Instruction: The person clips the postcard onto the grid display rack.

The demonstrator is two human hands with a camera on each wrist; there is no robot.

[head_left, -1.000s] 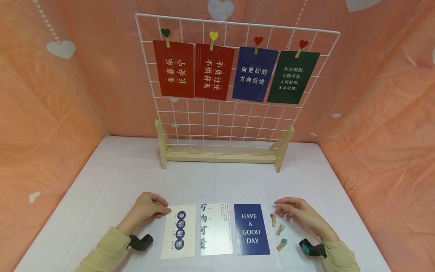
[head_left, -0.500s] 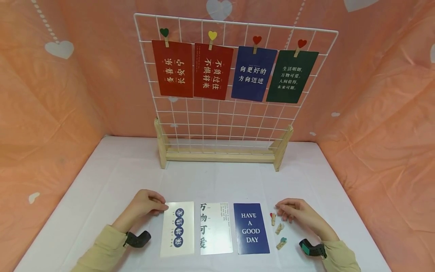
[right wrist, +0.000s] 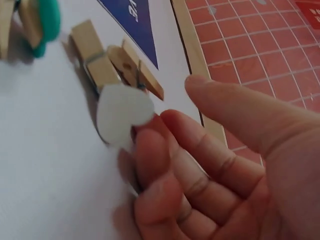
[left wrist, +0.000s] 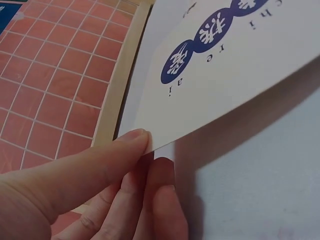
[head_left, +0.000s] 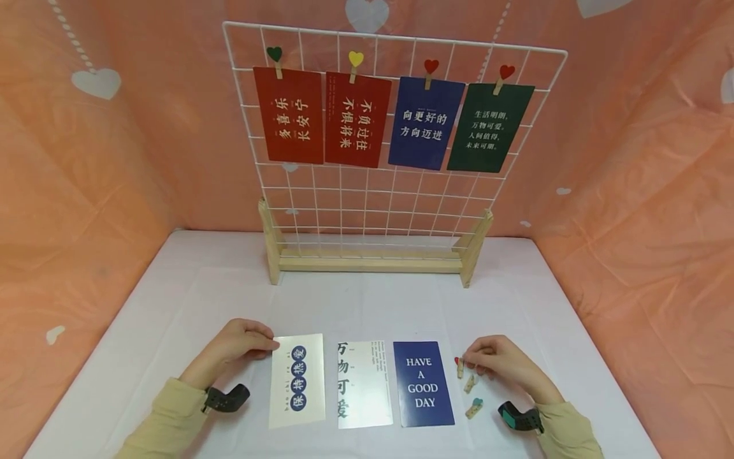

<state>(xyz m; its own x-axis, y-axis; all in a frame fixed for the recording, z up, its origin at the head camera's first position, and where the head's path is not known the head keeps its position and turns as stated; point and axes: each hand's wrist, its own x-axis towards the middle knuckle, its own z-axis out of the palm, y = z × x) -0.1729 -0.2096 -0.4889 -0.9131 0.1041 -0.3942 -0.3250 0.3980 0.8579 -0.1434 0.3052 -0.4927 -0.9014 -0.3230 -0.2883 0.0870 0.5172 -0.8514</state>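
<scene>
My left hand [head_left: 235,347] pinches the top left corner of a cream card [head_left: 312,401] with blue circles. In the left wrist view the thumb lies on top of the card, fingers below, and the card's edge is raised above its shadow. My right hand [head_left: 507,366] is at the wooden clothespins, thumb apart from the loosely bent fingers. Nearest it in the head view is a red-heart clothespin [head_left: 460,368]. In the right wrist view, a clothespin with a pale heart [right wrist: 124,112] lies against or just before the fingertips; contact is unclear.
A white card [head_left: 367,389] and a blue card [head_left: 423,382] lie between the hands. A teal-heart clothespin [head_left: 474,408] lies nearer the front. Behind stands a white wire grid [head_left: 367,188] on a wooden base [head_left: 369,262], with several cards clipped along its top.
My left hand has moved slightly left and away from me, and the cream card has shifted and lifted with it. The right fingers have drawn in closer to the red-heart clothespin.
</scene>
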